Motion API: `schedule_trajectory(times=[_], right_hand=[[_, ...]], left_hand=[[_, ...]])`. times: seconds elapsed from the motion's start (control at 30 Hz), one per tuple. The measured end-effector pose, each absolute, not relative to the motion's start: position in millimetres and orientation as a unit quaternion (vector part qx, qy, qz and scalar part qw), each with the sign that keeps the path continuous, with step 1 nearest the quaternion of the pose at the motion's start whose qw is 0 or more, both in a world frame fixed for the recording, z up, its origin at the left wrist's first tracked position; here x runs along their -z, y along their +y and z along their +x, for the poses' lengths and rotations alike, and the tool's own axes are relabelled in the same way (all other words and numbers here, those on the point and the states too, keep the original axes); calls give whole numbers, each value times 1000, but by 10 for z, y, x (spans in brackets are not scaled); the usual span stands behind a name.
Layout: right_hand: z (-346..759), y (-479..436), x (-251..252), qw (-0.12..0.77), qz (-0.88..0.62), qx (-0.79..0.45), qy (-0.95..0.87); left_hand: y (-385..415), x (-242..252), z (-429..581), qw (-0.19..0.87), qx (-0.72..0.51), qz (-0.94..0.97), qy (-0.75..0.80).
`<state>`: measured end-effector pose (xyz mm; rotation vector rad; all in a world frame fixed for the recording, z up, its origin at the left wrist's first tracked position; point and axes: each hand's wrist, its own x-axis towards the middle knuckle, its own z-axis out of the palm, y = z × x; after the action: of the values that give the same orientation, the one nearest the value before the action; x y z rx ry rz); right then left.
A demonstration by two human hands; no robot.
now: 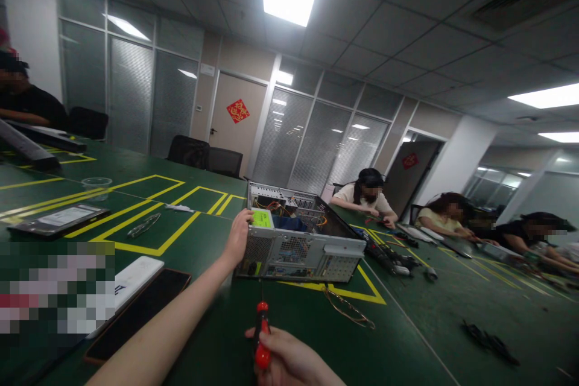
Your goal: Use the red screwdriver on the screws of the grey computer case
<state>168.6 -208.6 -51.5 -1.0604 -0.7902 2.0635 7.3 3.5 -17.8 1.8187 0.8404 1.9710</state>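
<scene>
An open computer case (307, 262) lies on its side on the green table, its rear panel facing me and wires showing inside. My left hand (238, 238) grips its left rear corner, fingers curled over the top edge beside the power supply (262, 218) with a bright green label. In my right hand (292, 357) is a red and black screwdriver (262, 335), held upright in a closed grip. Its thin shaft points at the lower rear edge of the case; whether the tip touches, I cannot tell.
A hard drive (58, 219), a plastic cup (96, 187), a dark phone (140, 313) and a white box (131, 286) lie to the left. Glasses-like wire (348, 307) lies in front of the case. Cables and parts (393, 256) cover the right, where several people sit working.
</scene>
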Motion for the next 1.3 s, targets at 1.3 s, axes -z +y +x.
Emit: schedule_trajectory(times=[1.3], right_hand=[[1663, -2114, 491, 311, -396, -822, -267]], left_hand=[[28, 182, 71, 174, -694, 633, 294]])
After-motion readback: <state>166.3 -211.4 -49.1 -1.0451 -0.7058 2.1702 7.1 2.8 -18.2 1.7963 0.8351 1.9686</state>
